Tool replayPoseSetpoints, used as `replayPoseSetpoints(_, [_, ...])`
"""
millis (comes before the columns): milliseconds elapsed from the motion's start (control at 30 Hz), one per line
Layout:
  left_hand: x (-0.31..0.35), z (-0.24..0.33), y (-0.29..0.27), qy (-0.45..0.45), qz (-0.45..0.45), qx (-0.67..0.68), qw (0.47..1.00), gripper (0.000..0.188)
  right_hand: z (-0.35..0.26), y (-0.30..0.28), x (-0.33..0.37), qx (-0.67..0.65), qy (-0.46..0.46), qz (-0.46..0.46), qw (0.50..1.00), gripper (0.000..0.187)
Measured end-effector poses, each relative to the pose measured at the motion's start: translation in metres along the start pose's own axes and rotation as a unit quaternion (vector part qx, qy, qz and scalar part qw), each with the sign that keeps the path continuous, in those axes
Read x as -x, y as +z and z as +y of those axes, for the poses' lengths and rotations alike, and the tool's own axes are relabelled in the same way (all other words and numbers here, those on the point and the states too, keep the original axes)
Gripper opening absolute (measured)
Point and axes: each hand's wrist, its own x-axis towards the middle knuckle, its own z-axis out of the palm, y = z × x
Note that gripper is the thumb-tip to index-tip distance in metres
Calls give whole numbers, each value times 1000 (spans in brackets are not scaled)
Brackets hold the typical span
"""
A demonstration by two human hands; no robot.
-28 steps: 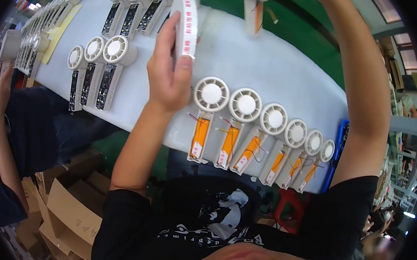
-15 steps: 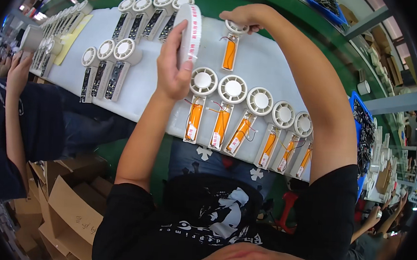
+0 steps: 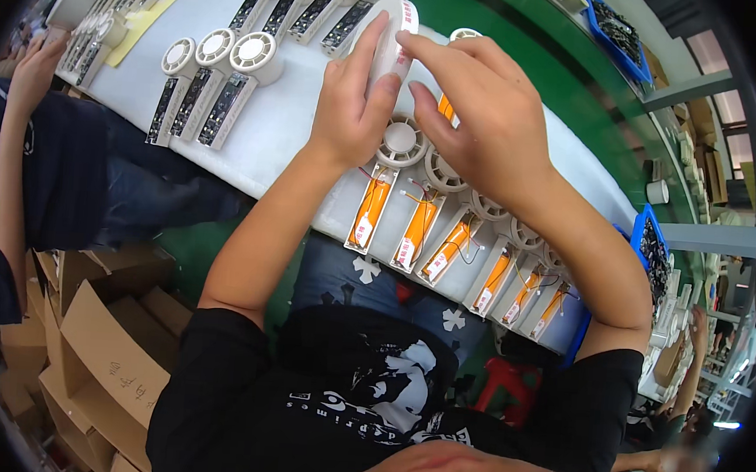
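Observation:
My left hand [image 3: 357,103] is closed around a roll of white tape with red print [image 3: 405,58], held on edge above the table. My right hand [image 3: 492,112] comes to the roll from the right, its index fingertip at the printed rim and the thumb spread apart below. Under my hands stands a row of white handheld fans [image 3: 402,141] with round grilles. Their open handles hold orange battery cells [image 3: 373,208] with thin wires and white-red tape pieces. One more fan [image 3: 465,33] lies beyond, mostly hidden by my right hand.
Fans with dark circuit boards in their handles [image 3: 227,107] lie on the white table [image 3: 289,133] to the left and at the back. A co-worker's hand [image 3: 34,72] is at the far left. Blue bins [image 3: 616,33] stand right, cardboard boxes [image 3: 116,349] lower left.
My right hand has left the fan at the back and come over to the tape roll. The left hand still holds the roll. The whole view has shifted a little.

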Motion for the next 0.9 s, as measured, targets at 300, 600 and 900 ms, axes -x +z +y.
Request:
replayPoseSetpoints(300, [3, 1, 0, -31, 33, -42, 998, 58, -3, 6, 3, -154, 153, -12, 976, 49])
replayPoseSetpoints(600, [4, -1, 0, -85, -9, 35, 996, 54, 15, 7, -5, -326, 255, -58, 909, 44])
replayPoseSetpoints(900, [8, -1, 5, -193, -20, 210, 958, 48, 31, -10, 4, -183, -106, -20, 977, 48])
